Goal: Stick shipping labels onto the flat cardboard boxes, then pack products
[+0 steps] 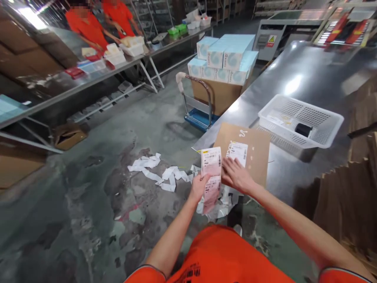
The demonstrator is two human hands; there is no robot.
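Observation:
A strip of printed shipping labels (211,163) hangs from my left hand (200,186), which pinches its left edge between thumb and fingers. My right hand (238,175) lies flat, fingers stretched out, on the cardboard box (257,151), just below a white label (239,153) stuck on its top. The box rests on the near left corner of the metal table (282,173). The label strip hangs beside the box's left edge, its lower end dangling over the floor.
A white perforated basket (309,116) with a black item stands on the table behind the box. A hand truck (200,118) carries stacked blue-white boxes (229,51). Curled paper strips (169,173) litter the floor. Two people in orange shirts (85,25) stand behind the far bench (118,70).

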